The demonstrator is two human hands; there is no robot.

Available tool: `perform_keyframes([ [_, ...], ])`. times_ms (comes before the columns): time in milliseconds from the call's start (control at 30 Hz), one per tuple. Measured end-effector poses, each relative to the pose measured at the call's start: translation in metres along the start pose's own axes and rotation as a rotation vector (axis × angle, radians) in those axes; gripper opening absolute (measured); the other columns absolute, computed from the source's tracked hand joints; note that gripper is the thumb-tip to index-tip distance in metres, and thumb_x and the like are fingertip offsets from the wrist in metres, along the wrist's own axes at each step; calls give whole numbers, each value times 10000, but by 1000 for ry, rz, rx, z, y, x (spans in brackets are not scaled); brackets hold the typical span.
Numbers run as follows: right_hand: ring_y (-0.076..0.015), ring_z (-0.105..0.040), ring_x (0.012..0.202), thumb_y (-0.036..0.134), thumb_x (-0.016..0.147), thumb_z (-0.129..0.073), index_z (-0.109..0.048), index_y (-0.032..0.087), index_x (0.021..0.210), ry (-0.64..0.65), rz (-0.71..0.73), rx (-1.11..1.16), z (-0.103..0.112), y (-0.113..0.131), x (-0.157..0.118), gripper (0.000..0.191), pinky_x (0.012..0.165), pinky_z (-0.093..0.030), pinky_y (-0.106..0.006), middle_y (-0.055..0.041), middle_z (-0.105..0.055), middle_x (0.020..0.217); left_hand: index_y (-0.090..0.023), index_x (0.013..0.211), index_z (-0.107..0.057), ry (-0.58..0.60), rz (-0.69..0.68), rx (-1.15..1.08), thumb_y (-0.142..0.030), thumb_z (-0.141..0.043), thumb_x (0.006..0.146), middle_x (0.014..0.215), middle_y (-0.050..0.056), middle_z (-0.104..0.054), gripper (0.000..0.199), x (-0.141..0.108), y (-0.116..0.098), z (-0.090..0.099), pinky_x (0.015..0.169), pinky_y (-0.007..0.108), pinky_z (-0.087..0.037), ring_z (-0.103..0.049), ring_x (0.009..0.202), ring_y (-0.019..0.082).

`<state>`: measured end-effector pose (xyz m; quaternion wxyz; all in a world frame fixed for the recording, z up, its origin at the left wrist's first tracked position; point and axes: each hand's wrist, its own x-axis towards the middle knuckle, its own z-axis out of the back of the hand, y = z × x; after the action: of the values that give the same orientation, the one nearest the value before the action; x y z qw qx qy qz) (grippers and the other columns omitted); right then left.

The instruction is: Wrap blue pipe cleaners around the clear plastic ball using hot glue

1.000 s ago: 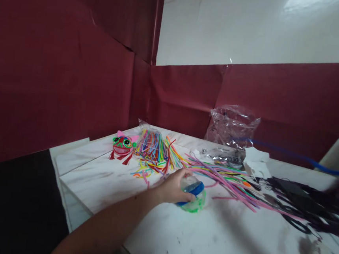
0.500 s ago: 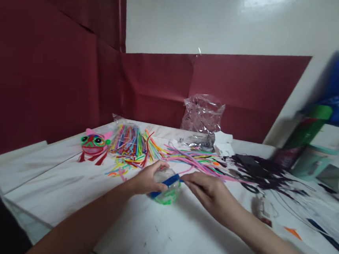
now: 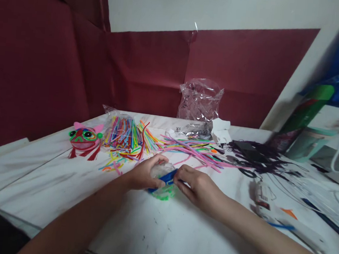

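Observation:
A clear rounded object with a blue band across it and green bits at its lower part is held low over the white table. My left hand wraps round its left side, thumb on the blue band. At the band's right end my right hand is closed, with fingertips pinched against the blue; whether they grip a separate strip cannot be made out.
Coloured pipe cleaners lie behind my hands, with a pink decorated face at left. Right are dark purple strands, a glue gun, an orange piece and a mint cup. A clear plastic bag stands behind.
My right hand has come closer to the clear object, its fingertips now against the blue band. The camera view has shifted, and a blue strip now shows near the glue gun.

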<state>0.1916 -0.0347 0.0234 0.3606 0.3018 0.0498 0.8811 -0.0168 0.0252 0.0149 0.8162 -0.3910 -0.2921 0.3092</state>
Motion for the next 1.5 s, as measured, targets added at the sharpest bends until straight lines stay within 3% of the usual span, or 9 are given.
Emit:
perform_keyframes([
  [267,-159,-589,657,136,866,-461,-577,180,798,-6,-30,-94,-5,2,-1,141,591,-449,-240,-52,-599,758,-192,1126,-522,-26,8,26,-342,-762,548,1037,59,-569,644,-2,-1,-3,856,353,-426,-523,996,283],
  [800,-173,-566,684,158,886,-427,-527,201,778,-37,-5,5,-7,3,-2,154,610,-457,-264,-45,-580,737,-195,1129,-523,-21,-49,-17,-360,-766,567,1098,77,-551,635,0,6,-2,928,378,-380,-496,1066,291],
  [1333,-174,-590,674,144,874,-434,-549,190,793,-53,29,-175,-14,6,-4,148,564,-462,-253,-66,-605,768,-195,1113,-527,-51,-40,-19,-344,-761,578,1088,76,-558,603,1,8,-5,906,367,-404,-506,1062,291],
  [1500,-163,-567,646,148,840,-476,-501,207,792,-123,-43,-70,-17,7,-6,80,559,-456,-251,-38,-585,742,-196,1104,-527,-67,-52,12,-340,-752,581,1038,65,-562,587,0,7,-7,872,355,-420,-528,1001,275],
])
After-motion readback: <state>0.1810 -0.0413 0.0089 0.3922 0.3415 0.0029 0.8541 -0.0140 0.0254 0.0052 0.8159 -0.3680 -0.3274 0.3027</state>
